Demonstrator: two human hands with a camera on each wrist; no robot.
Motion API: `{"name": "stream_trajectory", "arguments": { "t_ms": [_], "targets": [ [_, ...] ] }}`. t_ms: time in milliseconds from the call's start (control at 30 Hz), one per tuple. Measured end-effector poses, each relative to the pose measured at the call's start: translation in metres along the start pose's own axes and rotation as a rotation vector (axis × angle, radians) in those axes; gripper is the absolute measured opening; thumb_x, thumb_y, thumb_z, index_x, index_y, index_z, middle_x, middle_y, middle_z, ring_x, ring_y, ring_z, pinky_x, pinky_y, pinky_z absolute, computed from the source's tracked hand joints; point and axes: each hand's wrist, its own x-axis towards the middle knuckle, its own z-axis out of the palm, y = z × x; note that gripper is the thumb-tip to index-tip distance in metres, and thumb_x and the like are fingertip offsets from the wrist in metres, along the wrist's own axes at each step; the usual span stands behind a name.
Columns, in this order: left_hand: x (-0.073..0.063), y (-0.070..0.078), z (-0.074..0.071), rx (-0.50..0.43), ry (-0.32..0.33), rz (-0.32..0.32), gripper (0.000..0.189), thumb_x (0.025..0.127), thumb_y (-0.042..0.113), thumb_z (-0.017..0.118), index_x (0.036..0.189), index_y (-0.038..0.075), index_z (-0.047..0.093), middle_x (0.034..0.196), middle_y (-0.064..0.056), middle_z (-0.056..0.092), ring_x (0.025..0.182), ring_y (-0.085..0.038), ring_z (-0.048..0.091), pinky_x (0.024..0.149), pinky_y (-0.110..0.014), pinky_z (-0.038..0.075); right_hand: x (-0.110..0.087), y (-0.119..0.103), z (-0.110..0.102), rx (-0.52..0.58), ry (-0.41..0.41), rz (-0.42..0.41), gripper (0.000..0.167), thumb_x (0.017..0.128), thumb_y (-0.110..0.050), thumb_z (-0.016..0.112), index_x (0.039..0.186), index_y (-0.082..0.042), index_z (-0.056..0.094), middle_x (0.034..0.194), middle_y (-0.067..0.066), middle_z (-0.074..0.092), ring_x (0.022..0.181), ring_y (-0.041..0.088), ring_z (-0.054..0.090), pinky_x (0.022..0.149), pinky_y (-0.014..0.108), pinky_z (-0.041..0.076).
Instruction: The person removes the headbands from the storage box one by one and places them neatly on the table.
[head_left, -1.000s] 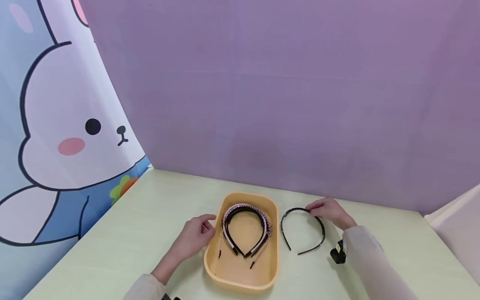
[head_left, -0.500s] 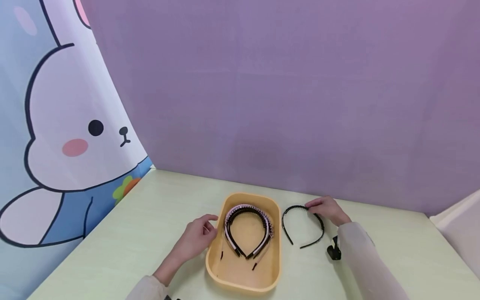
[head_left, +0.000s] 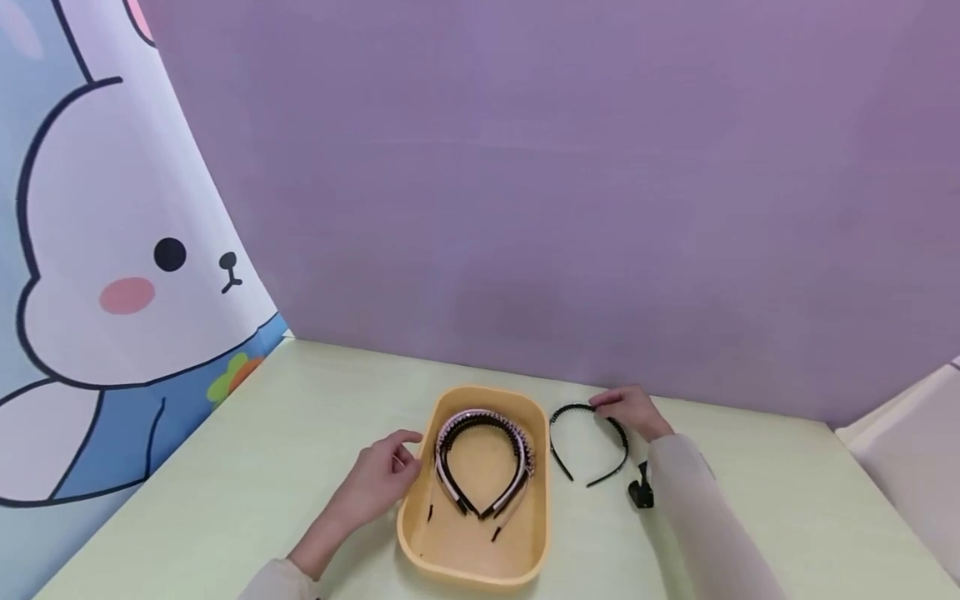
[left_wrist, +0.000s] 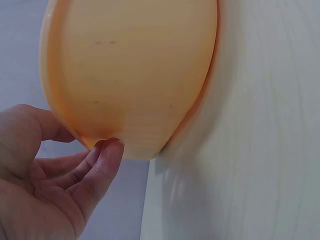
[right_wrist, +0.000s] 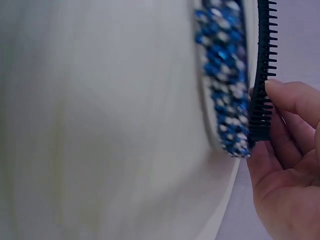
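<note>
In the head view, my right hand [head_left: 630, 412] pinches a black headband [head_left: 557, 454] by the right side of its arch, just right of an orange-yellow tray [head_left: 472, 575]. The right wrist view shows thumb and fingers on the headband's black comb-toothed edge [right_wrist: 265, 50]; blue and white sparkling beads [right_wrist: 222, 60] cover its outer face. My left hand [head_left: 381, 477] holds the tray's left rim, with one digit against the outer wall [left_wrist: 135, 65] in the left wrist view. Inside the tray lie several nested headbands [head_left: 486, 421], black, pink and white, some beaded; they overlap.
A pale green-white table [head_left: 330, 392] bears the tray. A purple backdrop [head_left: 525, 208] rises behind its far edge, close beyond the right hand. At the left hangs a cartoon rabbit cloth [head_left: 112, 208]. A small black device [head_left: 641, 492] sits at the right wrist.
The right hand has shifted the headband slightly toward the back of the table, beside the tray. The left hand keeps its hold on the rim. The head view has swung a little.
</note>
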Motion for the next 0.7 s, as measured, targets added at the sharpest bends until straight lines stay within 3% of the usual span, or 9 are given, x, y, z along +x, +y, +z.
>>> {"name": "stream_trajectory", "arguments": {
  "t_ms": [100, 267, 400, 700],
  "targets": [
    [-0.003, -0.001, -0.003, -0.002, 0.003, -0.003, 0.036, 0.086, 0.004, 0.059, 0.121, -0.006, 0.057, 0.077, -0.003, 0.059, 0.060, -0.008, 0.053, 0.050, -0.021, 0.046, -0.002, -0.003, 0.005, 0.004, 0.008, 0.008, 0.024, 0.087, -0.005, 0.064, 0.108, 0.004, 0.069, 0.114, 0.021, 0.066, 0.112, 0.037, 0.057, 0.091, 0.040, 0.050],
    [-0.002, -0.001, -0.003, -0.007, -0.011, 0.018, 0.035, 0.087, 0.004, 0.058, 0.121, -0.006, 0.056, 0.078, -0.003, 0.059, 0.061, -0.006, 0.053, 0.052, -0.020, 0.046, -0.004, -0.004, 0.002, -0.031, 0.044, 0.011, 0.022, 0.084, -0.003, 0.066, 0.104, 0.004, 0.070, 0.107, 0.019, 0.068, 0.102, 0.031, 0.062, 0.083, 0.035, 0.052],
    [-0.003, 0.000, -0.003, -0.007, -0.010, 0.009, 0.035, 0.087, 0.004, 0.059, 0.121, -0.007, 0.056, 0.077, -0.003, 0.059, 0.061, -0.007, 0.053, 0.052, -0.020, 0.046, -0.004, -0.006, 0.002, -0.033, 0.024, -0.004, 0.023, 0.083, -0.003, 0.066, 0.104, 0.006, 0.069, 0.106, 0.020, 0.068, 0.099, 0.030, 0.063, 0.081, 0.034, 0.053],
    [-0.002, 0.003, -0.003, -0.013, -0.019, 0.007, 0.036, 0.087, 0.004, 0.058, 0.122, -0.007, 0.055, 0.078, -0.004, 0.059, 0.062, -0.009, 0.054, 0.052, -0.021, 0.046, -0.012, -0.015, -0.007, -0.085, 0.016, 0.034, 0.031, 0.087, -0.010, 0.063, 0.114, 0.006, 0.064, 0.116, 0.024, 0.063, 0.108, 0.037, 0.059, 0.088, 0.042, 0.051]
  ]
}}
